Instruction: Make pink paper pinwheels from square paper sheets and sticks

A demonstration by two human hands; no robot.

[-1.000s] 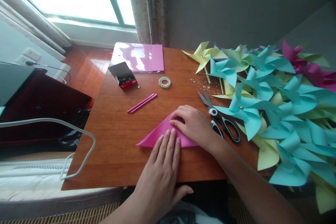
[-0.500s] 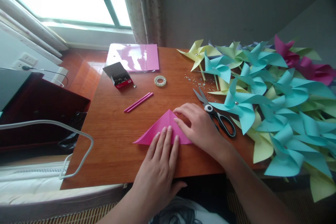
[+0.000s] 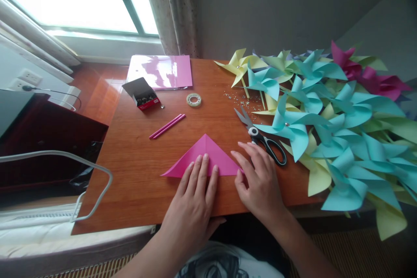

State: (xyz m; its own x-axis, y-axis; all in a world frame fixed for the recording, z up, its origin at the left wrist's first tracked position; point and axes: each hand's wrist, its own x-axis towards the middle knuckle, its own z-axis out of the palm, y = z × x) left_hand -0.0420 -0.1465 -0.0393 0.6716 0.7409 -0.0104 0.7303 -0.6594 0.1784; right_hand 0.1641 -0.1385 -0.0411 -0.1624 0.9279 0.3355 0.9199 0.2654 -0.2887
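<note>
Your left hand [image 3: 195, 200] lies flat, fingers spread on the pink paper triangle [image 3: 203, 156] at centre frame, pinning its fold to the bench [image 3: 137, 173], while your right hand [image 3: 260, 180] rests open at its right corner, scissors [image 3: 260, 137] just beyond.

Both forearms are showing bare, with no sleeves, watch or rings on the left hand [image 3: 192, 208] or right hand [image 3: 260, 184]. The nails are looking short and plain. A white printed garment is showing below.
</note>
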